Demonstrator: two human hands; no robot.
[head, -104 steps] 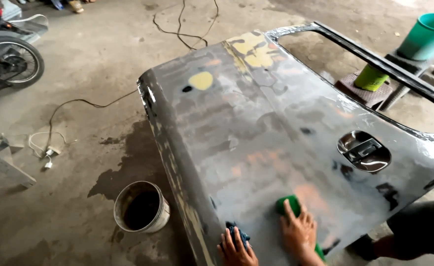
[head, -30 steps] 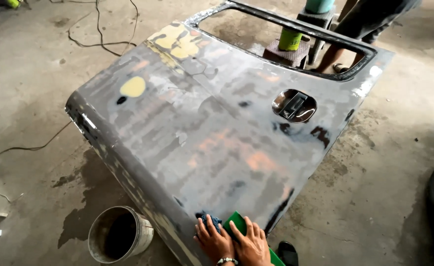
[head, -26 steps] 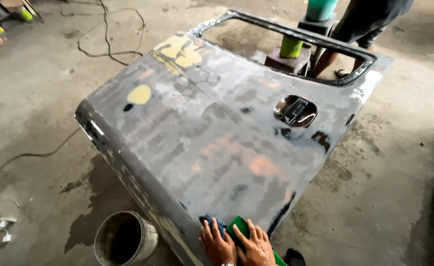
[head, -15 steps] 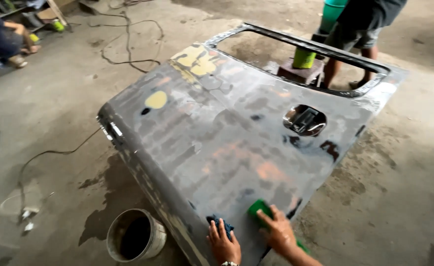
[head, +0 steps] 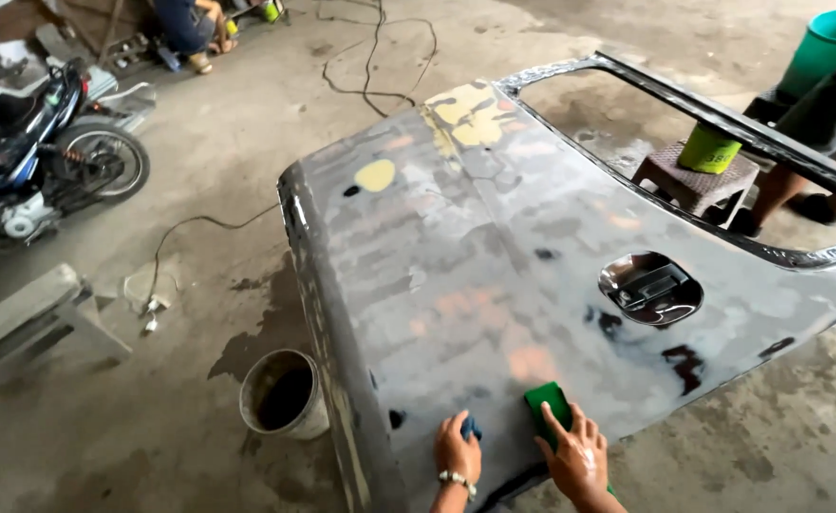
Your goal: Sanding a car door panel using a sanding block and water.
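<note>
A wet, sanded car door lies flat, grey with yellow filler patches and a handle recess. My right hand presses flat on a green sanding block near the door's lower edge. Beside it, my left hand rests on the panel with a small dark blue piece under its fingers.
A dark bucket stands on the wet concrete left of the door. A motorcycle and a bench are at the left. A person crouches at the back. Another person's legs, a stool and a green tub are beyond the door.
The view has swung left and nearer to the door. My right hand has slid the green block up and right, apart from my left hand, which stays on the blue piece.
</note>
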